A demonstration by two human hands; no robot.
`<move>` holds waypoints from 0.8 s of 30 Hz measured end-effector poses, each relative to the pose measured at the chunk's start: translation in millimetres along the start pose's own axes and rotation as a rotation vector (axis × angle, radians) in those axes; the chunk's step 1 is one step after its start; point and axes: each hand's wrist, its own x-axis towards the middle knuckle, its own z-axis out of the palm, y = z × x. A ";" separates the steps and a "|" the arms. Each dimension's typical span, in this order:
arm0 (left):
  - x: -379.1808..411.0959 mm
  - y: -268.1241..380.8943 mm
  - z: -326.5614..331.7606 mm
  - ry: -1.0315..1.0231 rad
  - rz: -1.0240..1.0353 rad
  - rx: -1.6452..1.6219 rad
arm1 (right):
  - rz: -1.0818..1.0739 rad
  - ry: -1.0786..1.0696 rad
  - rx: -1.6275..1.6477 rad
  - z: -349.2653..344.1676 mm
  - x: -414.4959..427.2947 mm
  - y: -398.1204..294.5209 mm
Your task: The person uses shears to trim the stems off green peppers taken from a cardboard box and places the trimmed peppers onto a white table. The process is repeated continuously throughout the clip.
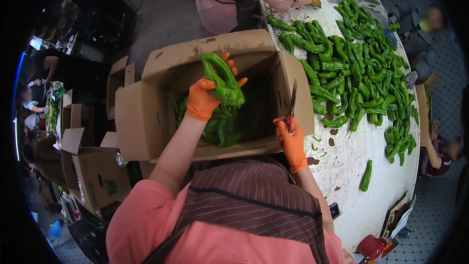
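Over an open cardboard box [132, 117], my left hand [205, 99] in an orange glove holds green peppers [227, 90]. More green peppers [221, 128] lie at the bottom of that box, partly in shadow. My right hand [293, 143], gloved in orange too, grips a pair of scissors or snips [293, 104] with red handles, blades pointing away from me. This hand is at the box's right flap [298, 88], beside the table edge. A large heap of green peppers [351, 66] covers much of the worn white table [348, 216] to my right.
Across the far table end, a co-worker's hand [315, 0] reaches among peppers. A single pepper [366, 176], a phone [334, 211] and a red mug [372, 247] are on the table's near part. Other cardboard boxes [99, 176] stand at left. More people work beyond both sides.
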 end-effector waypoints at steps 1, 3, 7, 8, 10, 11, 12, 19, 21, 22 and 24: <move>1.5 -2.0 2.3 -0.004 -0.008 0.061 | -0.009 0.002 0.049 -0.5 0.7 2.8; 8.3 -4.8 5.1 -0.016 -0.094 0.104 | -0.032 0.016 0.144 -5.3 2.5 11.0; 41.5 -18.6 -0.5 0.076 -0.392 0.134 | -0.124 -0.011 0.212 -11.5 4.1 21.3; 56.6 -26.1 -1.2 0.168 -0.485 0.141 | -0.154 -0.013 0.275 -10.6 3.6 22.1; 94.9 -49.5 14.2 0.318 -0.582 0.209 | -0.154 -0.019 0.370 -12.2 2.4 23.8; 122.2 -61.3 9.0 0.065 -0.626 0.127 | -0.177 -0.021 0.354 -12.3 1.0 19.6; 150.3 -73.4 20.8 0.055 -0.677 0.224 | -0.175 0.001 0.356 -14.1 1.1 19.4; 235.4 -110.9 117.6 0.069 -0.461 0.493 | -0.149 0.046 0.445 -16.4 -4.7 15.8; 225.1 -100.9 106.4 -0.106 -0.494 0.537 | -0.138 0.038 0.522 -19.5 -3.5 20.1; 218.8 -89.6 92.0 -0.193 -0.548 0.565 | -0.160 0.034 0.532 -19.7 -3.1 21.1; 196.9 -68.2 69.9 -0.269 -0.637 0.628 | -0.161 -0.009 0.583 -22.2 -2.1 24.3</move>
